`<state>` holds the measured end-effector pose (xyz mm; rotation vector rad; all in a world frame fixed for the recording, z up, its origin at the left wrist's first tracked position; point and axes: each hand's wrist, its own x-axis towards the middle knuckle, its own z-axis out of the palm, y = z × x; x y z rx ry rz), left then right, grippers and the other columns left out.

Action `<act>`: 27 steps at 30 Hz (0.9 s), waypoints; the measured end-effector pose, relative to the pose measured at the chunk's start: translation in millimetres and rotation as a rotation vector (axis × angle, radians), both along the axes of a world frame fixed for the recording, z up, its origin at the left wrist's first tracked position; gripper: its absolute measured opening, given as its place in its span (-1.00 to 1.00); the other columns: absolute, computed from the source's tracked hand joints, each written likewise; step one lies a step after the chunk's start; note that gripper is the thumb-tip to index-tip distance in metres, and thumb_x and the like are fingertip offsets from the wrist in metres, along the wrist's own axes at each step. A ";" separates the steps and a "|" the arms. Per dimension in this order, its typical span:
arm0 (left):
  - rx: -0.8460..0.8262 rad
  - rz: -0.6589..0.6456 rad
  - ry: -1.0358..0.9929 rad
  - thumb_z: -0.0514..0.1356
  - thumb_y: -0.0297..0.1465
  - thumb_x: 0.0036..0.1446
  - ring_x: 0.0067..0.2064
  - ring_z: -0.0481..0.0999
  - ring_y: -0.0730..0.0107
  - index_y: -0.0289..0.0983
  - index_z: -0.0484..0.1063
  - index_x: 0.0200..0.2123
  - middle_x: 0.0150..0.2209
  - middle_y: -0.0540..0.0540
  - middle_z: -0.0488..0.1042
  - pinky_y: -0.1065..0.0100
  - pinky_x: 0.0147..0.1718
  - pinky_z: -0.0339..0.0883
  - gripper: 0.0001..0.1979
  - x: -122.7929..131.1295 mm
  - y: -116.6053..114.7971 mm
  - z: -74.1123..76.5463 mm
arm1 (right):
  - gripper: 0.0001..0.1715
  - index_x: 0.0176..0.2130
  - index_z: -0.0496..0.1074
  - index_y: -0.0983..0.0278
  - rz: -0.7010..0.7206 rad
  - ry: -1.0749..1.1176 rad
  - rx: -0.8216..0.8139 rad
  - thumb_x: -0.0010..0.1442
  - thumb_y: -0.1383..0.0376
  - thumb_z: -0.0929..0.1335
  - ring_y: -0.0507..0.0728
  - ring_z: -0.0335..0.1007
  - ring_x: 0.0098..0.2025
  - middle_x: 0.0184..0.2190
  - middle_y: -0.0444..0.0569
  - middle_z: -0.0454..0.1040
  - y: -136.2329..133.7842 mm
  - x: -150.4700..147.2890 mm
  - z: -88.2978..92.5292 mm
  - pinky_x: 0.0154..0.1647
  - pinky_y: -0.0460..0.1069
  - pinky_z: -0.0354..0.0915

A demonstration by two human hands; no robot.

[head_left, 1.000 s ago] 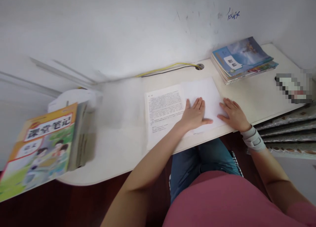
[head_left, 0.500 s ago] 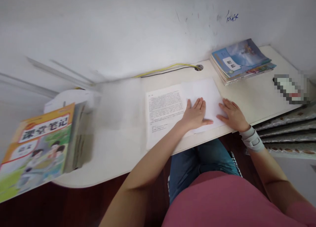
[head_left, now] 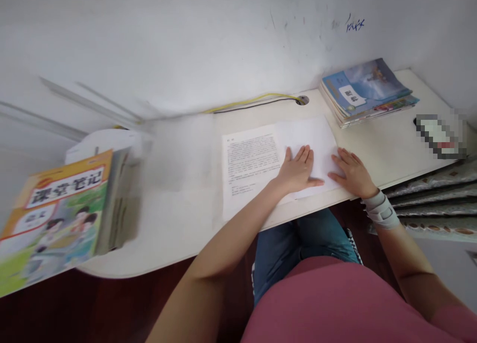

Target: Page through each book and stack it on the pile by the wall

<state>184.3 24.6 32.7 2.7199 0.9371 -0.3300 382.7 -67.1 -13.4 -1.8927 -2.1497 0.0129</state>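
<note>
A sheet of printed paper (head_left: 249, 159) lies on the white desk (head_left: 179, 204), its right half folded over so a blank side (head_left: 309, 134) faces up. My left hand (head_left: 298, 170) lies flat on the folded part, fingers stretched out. My right hand (head_left: 352, 173) rests flat beside it at the paper's right edge, fingers spread, with a grey wrist brace (head_left: 380, 210) on that arm. Neither hand holds anything.
A stack of schoolbooks with a blue cover (head_left: 367, 90) sits at the desk's back right corner. A pile of books with an orange and green cover (head_left: 55, 214) stands at the left. A yellow cable (head_left: 249, 102) runs along the wall to a desk hole.
Both hands stay flat on the paper. Only the view has shifted slightly.
</note>
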 end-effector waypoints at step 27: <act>0.026 0.081 -0.166 -0.15 0.13 0.20 0.41 -0.25 -0.04 -0.47 -0.25 0.37 0.40 -0.40 -0.23 -0.22 0.28 -0.37 -0.06 21.5 -5.4 -13.8 | -0.45 0.17 0.32 0.33 0.030 -0.064 0.041 0.28 0.14 0.24 0.35 0.09 0.31 0.28 0.30 0.17 2.3 8.0 -5.0 0.21 0.29 0.12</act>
